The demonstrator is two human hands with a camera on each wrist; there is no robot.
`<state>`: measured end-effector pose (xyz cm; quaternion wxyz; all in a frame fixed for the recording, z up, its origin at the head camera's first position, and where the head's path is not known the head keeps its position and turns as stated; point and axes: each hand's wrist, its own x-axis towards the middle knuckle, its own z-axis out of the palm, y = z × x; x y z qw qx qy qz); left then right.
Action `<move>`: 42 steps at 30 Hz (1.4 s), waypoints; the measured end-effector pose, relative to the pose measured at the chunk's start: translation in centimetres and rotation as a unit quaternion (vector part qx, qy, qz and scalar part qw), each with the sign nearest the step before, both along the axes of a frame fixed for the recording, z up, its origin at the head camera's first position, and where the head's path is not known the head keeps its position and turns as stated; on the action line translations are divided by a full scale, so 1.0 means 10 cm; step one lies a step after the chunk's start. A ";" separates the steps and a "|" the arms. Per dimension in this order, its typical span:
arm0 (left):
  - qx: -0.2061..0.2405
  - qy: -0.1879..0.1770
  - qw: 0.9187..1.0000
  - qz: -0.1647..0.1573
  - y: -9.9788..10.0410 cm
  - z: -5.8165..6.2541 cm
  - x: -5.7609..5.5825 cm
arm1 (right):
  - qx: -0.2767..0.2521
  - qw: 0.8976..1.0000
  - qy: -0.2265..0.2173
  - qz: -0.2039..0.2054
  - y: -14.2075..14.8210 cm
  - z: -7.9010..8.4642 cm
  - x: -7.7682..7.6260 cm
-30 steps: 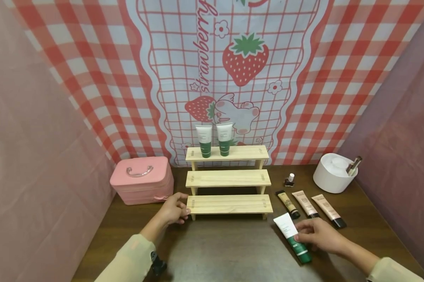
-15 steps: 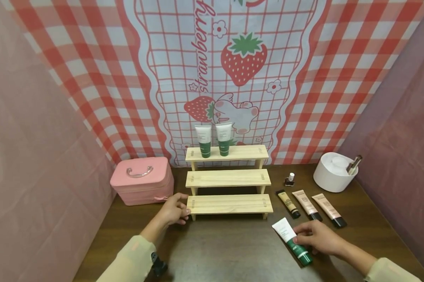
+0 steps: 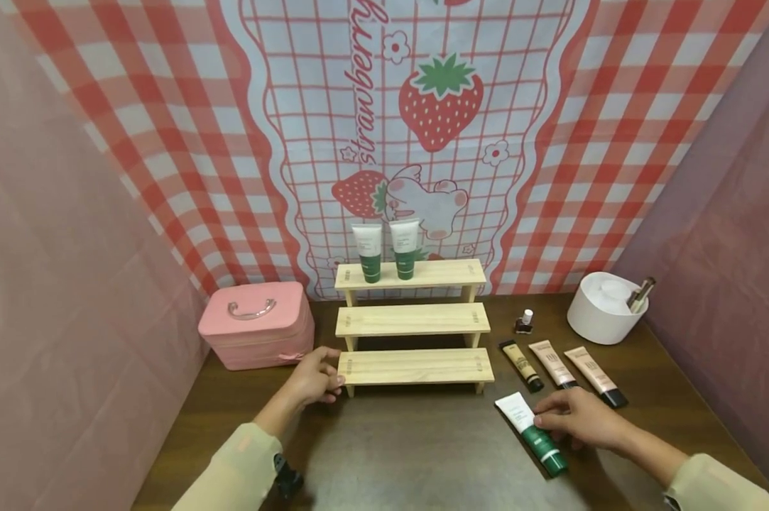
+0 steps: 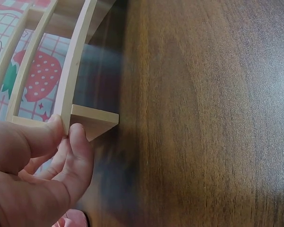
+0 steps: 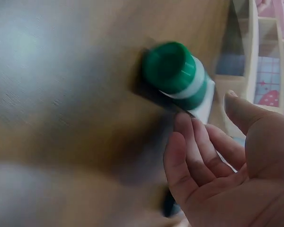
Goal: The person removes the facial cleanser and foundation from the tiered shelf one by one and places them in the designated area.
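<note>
In the head view, my left hand pinches the left end of the lowest board of a three-tier wooden display stand. The left wrist view shows the thumb on the board's edge and fingertips against its other side. My right hand holds a white-and-green squeeze tube by its right edge, flat and low over the table, cap towards me. In the right wrist view its green cap faces the camera; the thumb's contact is unclear there. Two similar tubes stand on the top tier.
A pink case stands left of the stand. On the right lie a gold tube and two beige tubes, near a small dark bottle and a white round holder. A checked strawberry cloth hangs behind.
The tube in my right hand has shifted very slightly, and the shadow beside it looks narrower. My left hand stays on the stand. The head view has tilted a little.
</note>
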<state>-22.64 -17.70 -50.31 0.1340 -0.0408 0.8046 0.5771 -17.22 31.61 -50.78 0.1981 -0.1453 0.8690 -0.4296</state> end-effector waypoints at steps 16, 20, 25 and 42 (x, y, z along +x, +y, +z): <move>0.002 -0.008 1.000 0.000 0.00 0.00 -0.06 | 0.067 0.978 0.195 -0.024 -0.83 1.46 -1.01; 0.001 -0.009 1.000 -0.002 -0.01 -0.01 -0.06 | 0.071 0.977 0.195 -0.038 -1.15 1.57 -1.27; -0.004 -0.011 1.000 0.000 0.00 -0.01 -0.07 | 0.047 0.979 0.192 -0.052 -1.51 1.63 -1.52; -0.004 -0.010 1.000 -0.001 0.00 0.01 -0.05 | -0.037 0.982 0.156 -0.095 -1.98 1.60 -1.83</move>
